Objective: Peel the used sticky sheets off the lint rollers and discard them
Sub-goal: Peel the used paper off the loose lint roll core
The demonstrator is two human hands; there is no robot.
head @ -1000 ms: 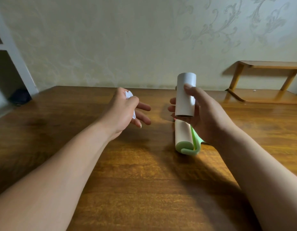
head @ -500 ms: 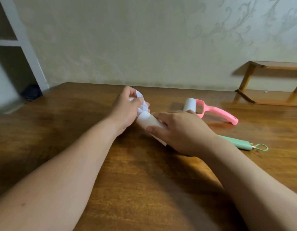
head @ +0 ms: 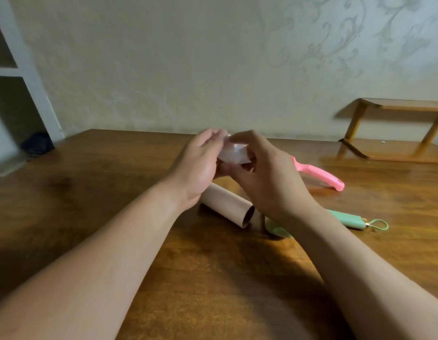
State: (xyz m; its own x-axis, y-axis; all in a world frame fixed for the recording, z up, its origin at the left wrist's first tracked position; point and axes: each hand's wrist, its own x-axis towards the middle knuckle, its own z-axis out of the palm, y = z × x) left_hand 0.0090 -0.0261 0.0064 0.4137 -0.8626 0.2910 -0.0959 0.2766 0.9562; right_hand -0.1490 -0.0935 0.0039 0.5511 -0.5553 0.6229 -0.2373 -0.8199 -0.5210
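The left hand (head: 200, 165) and right hand (head: 267, 177) meet above the tabletop (head: 114, 192), pinching a crumpled sticky sheet (head: 233, 153) between them, seemingly wadding it small for discarding. A bare cardboard core (head: 227, 208) lies beneath; pink roller (head: 318, 174) and green roller (head: 348, 219) rest rightward.

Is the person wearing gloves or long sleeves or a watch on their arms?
No. The left forearm and right forearm are bare, with no sleeve in view. The left hand and right hand wear no gloves, and no watch, bracelet or ring shows.
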